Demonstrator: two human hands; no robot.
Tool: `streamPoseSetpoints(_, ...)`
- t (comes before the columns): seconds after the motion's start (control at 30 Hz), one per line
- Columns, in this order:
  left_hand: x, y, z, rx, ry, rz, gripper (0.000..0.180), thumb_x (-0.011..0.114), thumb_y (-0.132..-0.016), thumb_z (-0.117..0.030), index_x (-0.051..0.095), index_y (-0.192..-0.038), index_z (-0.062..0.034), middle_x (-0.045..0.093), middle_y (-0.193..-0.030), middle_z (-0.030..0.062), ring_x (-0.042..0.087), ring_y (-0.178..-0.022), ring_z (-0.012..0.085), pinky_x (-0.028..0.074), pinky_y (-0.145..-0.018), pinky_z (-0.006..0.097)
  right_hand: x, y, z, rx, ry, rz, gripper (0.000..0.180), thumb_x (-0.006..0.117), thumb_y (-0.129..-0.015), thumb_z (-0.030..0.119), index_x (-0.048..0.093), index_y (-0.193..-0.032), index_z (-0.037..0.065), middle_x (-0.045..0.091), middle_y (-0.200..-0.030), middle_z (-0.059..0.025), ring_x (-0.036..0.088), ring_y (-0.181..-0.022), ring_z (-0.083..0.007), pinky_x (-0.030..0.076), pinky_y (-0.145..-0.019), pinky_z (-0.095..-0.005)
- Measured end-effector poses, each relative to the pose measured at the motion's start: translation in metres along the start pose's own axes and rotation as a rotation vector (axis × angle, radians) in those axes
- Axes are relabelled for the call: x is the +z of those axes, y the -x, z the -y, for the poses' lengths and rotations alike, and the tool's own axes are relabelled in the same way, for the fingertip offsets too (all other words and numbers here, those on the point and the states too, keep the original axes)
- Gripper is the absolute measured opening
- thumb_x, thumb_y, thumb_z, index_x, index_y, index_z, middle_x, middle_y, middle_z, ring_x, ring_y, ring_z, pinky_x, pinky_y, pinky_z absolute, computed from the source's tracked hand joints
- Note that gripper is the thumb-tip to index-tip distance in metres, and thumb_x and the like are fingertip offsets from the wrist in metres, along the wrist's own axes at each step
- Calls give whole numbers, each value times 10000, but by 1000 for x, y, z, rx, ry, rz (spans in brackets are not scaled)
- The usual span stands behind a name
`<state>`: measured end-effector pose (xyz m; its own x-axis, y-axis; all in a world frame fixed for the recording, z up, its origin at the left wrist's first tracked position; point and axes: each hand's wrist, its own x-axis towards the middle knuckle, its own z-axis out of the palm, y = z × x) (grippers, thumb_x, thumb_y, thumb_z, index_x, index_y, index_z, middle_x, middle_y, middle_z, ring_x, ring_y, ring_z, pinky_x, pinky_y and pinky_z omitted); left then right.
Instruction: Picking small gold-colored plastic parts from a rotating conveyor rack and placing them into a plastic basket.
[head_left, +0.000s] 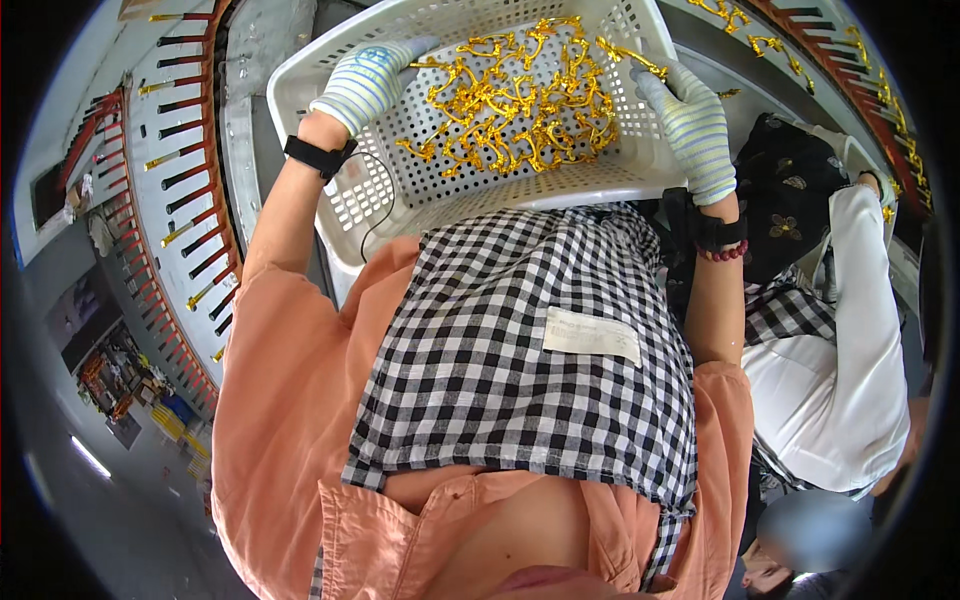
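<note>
A white perforated plastic basket (400, 215) stands in front of me with many gold-coloured, branched metal pieces (540, 125) lying loose inside. My right hand (695, 125), in a striped knit glove, is at the basket's right wall. Its thumb and fingers pinch one gold-coloured metal piece (630, 55) above the rim side of the pile. My left hand (370, 85), gloved the same way, reaches over the left wall. Its fingers close on the end of another gold-coloured metal piece (435, 65) at the pile's edge; the exact grip is partly hidden.
Left of the basket runs a rack (215, 150) with rows of dark and gold-tipped pegs. A similar rack (850, 65) with gold pieces curves along the upper right. A co-worker in a white sleeve (855, 270) sits close on my right. A thin dark cable (390, 185) hangs from my left wrist.
</note>
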<state>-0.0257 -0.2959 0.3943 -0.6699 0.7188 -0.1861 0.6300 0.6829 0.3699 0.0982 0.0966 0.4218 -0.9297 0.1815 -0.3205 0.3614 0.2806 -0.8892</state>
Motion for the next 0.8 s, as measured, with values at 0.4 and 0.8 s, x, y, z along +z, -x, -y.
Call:
streamPoseSetpoints(0.4,53,27,21,-218,25,194,436,623,-970,-177,616,-1406,-166,690,-1253,197,640,-1151,401,518,-980,478,6,13,7,-25,-28,-20,383,724,-978,243,708,-1234,-41,755,-1012,-59,631,-916,-80,523,-848,-257)
streamPoseSetpoints(0.8,91,24,-12,-240,265,289,430,598,-989,-155,601,-1419,-171,701,-1248,190,666,-1169,363,521,-1010,445,14,56,0,15,-99,-57,287,692,-989,131,708,-1230,-23,718,-1051,-36,604,-968,-82,499,-900,-244)
